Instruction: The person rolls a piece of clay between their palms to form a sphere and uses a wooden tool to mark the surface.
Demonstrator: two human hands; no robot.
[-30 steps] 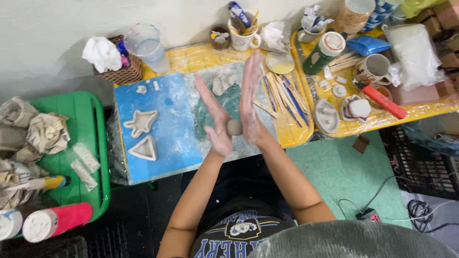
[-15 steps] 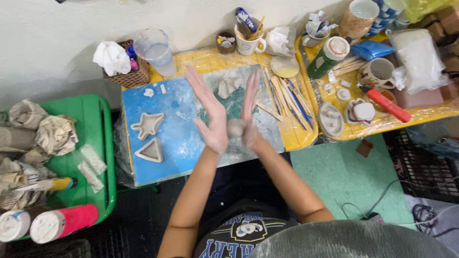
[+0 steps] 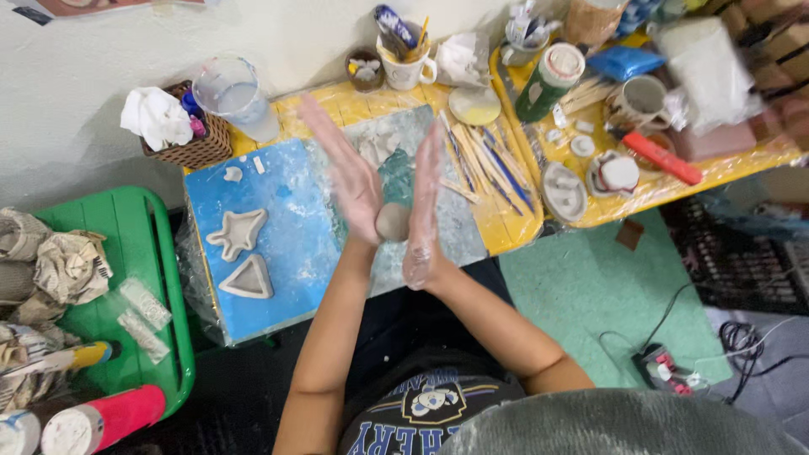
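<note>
Left hand (image 3: 352,181) and right hand (image 3: 424,206), both flat and open-fingered, press a small grey clay ball (image 3: 392,222) between the palms. It looks soft, damp and light (probably easily dented); best cradled gently at its round sides.

Clay ball (image 3: 393,222): matt, grey, smooth. Blue board (image 3: 278,244): matt, clay-smeared. Basket (image 3: 190,148) behind board: woven wicker. Jug (image 3: 236,97) beside basket: clear plastic.

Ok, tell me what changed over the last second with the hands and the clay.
The right hand slid back toward the body against the left hand, rolling the small grey clay ball held between the palms. The star-shaped clay piece and triangular clay piece stayed put.
</note>
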